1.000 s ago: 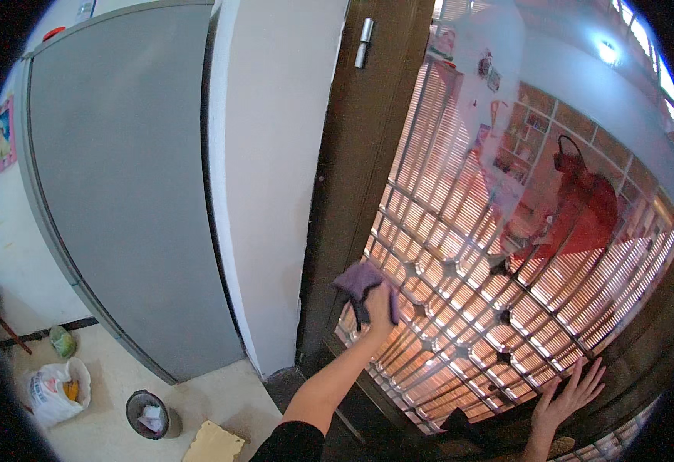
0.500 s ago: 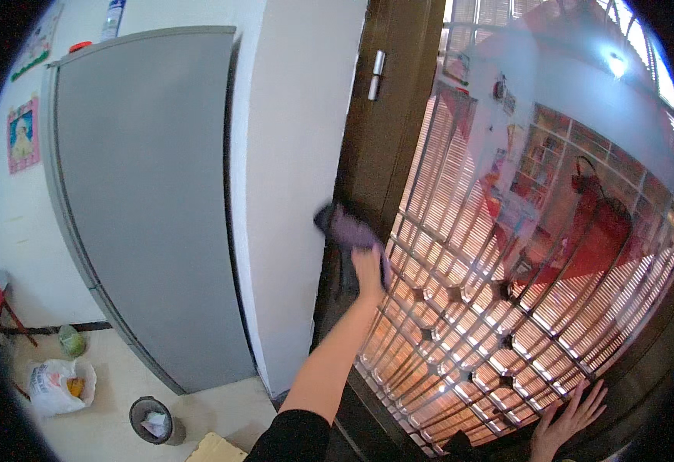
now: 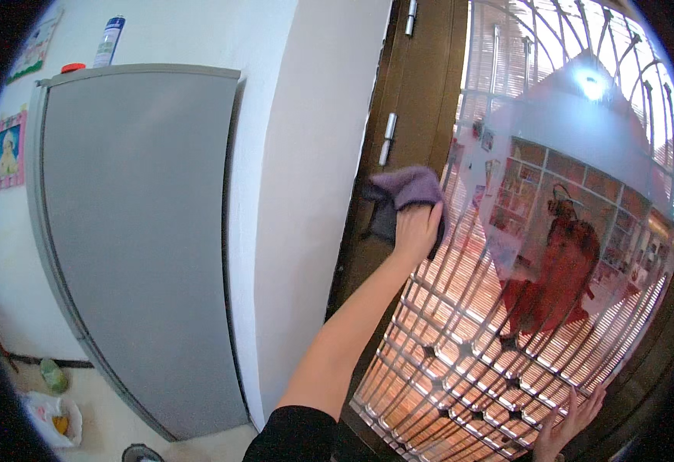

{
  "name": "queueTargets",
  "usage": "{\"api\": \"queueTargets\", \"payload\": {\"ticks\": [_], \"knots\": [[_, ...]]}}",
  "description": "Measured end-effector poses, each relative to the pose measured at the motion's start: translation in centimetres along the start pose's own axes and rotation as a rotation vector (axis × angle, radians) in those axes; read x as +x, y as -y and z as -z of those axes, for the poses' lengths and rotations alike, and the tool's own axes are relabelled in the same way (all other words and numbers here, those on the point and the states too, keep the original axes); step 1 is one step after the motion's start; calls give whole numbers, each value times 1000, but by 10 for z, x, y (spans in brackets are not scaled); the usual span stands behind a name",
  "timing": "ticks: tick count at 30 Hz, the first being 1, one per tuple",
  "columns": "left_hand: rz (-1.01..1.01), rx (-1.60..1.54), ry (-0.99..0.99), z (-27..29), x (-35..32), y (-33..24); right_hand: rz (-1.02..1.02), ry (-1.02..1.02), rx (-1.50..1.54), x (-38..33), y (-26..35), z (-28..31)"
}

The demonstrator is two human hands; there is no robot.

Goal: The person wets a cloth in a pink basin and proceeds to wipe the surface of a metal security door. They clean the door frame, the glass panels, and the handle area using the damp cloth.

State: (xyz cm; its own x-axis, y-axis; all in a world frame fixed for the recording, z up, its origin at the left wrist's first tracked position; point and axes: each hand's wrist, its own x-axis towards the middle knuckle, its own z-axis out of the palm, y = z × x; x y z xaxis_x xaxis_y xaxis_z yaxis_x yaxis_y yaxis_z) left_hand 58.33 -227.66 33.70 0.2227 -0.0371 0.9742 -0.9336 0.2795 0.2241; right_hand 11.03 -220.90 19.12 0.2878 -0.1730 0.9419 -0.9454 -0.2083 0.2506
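A purple cloth (image 3: pixel 412 185) is bunched under my left hand (image 3: pixel 418 229), whose fingers press it against the dark brown frame (image 3: pixel 429 85) of a door or window. The cloth sits just below a silver hinge (image 3: pixel 387 138) and reaches the edge of the glass pane (image 3: pixel 637 181). Lower down on the right, my right hand (image 3: pixel 570 423) rests with fingers spread at the pane's edge and the frame, holding nothing. Metal bars and slatted blinds show through the glass, along with reflections of a room.
To the left stands a tall grey panel (image 3: pixel 140 231) by a white wall column (image 3: pixel 298 192). A spray can (image 3: pixel 108 42) and a red lid (image 3: pixel 73 68) are on top. On the floor are a green round object (image 3: pixel 53 376), a white plastic bag (image 3: pixel 48 420) and a bin (image 3: pixel 142 454).
My left hand has moved the cloth up along the brown frame, nearer the hinge and the glass. My right hand stays at the lower right edge. The whole view has shifted upward.
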Motion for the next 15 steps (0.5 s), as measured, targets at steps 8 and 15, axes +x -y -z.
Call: {"api": "queueTargets", "payload": {"ticks": [8, 15], "knots": [[-43, 385, -22, 9, -51, 79, -33, 49, 151, 11, 76, -34], [292, 4, 253, 13, -115, 105, 16, 84, 43, 0, 81, -45]]}}
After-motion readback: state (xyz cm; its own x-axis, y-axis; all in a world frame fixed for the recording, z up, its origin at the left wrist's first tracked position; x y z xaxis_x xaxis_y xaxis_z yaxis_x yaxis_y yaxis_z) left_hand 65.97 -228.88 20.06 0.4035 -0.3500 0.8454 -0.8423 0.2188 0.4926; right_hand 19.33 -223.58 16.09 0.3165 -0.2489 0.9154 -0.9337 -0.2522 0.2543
